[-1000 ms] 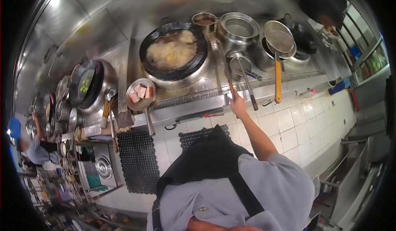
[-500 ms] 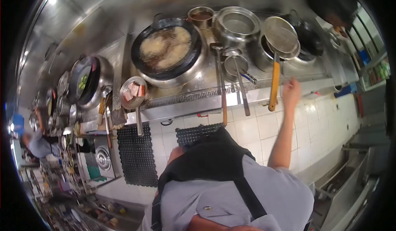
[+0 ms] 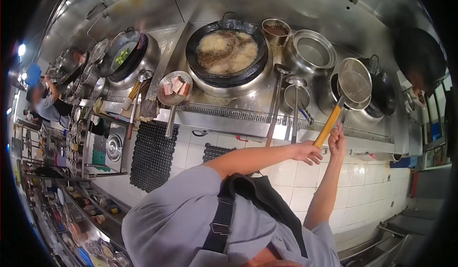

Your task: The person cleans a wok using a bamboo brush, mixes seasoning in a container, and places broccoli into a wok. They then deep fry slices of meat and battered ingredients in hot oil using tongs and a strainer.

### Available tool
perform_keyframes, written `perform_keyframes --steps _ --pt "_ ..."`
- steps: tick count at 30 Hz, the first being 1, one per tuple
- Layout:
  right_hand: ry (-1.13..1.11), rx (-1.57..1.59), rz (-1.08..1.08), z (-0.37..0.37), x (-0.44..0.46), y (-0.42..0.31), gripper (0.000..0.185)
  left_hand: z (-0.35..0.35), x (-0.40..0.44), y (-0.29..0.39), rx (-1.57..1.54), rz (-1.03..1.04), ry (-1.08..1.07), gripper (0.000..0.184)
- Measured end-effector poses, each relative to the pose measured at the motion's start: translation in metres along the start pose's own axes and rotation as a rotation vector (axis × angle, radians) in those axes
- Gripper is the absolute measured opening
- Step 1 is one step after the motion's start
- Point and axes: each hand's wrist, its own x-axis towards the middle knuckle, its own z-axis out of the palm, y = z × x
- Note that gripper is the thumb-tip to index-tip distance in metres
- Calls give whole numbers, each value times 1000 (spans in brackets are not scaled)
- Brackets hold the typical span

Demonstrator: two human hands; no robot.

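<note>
My left hand [image 3: 307,152] reaches across my body and closes on the lower end of the yellow handle of a round mesh strainer [image 3: 355,81]. The strainer's head rests over a metal pot [image 3: 327,93] at the right of the stove. Right beside it, my right hand [image 3: 337,142] is raised near the stove's front edge with its fingers curled. A thin metal handle shows just above those fingers; whether they grip it is unclear. Left of both hands lie a ladle [image 3: 296,80] and a small round strainer [image 3: 296,98].
A wok [image 3: 191,52] of bubbling oil with pale food sits mid-stove. A perforated skimmer [image 3: 175,89] holds pinkish-white pieces. Behind stand a sauce pot [image 3: 275,30] and a wide pot [image 3: 312,50]. At left, a wok [image 3: 125,52] contains green vegetables; another person [image 3: 47,102] stands beyond.
My left hand has come into view from the left and taken the strainer's yellow handle, which now slants more. The camera view has shifted and turned. My right hand stays near the handle.
</note>
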Motion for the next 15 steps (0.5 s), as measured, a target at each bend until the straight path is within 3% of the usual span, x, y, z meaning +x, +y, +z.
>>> perform_keyframes --steps 2,6,9,11,13,15 --pt "-67 -82 -28 -21 12 -9 32 -3 24 -15 -95 74 53 33" --pt "286 -486 -435 -32 16 -32 43 -4 32 -22 -237 167 90 22" --pt "550 -824 -728 -44 20 -72 47 -4 26 -28 -180 178 32 21" --pt "542 -861 -762 -18 -2 -99 50 4 1 -12 -21 105 7 28" --pt "387 -818 -743 27 -43 -106 49 4 -36 4 142 39 -27 44" --pt "224 -761 -711 58 -66 -100 48 -26 -64 -1 263 -4 -34 47"
